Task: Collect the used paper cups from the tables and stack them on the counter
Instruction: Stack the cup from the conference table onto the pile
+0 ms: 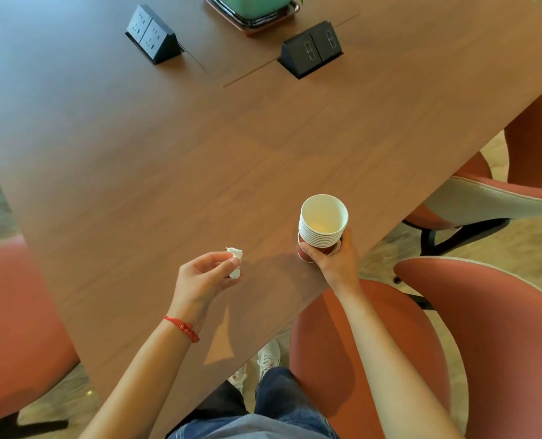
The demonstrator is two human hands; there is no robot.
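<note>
A stack of several nested paper cups (323,221), white rims above a red outside, is upright over the near edge of the brown table (174,147). My right hand (333,258) wraps around the bottom of the stack and holds it. To its left my left hand (204,277), with a red bead bracelet on the wrist, pinches a small crumpled white tissue (235,263) just above the tabletop. The top cup looks empty inside.
Two black pop-up power socket boxes (154,34) (310,49) stand at the far middle of the table, with a green planter on a dark tray (253,11) behind them. Red-orange chairs (367,350) (491,337) (19,327) crowd the table's near and right sides.
</note>
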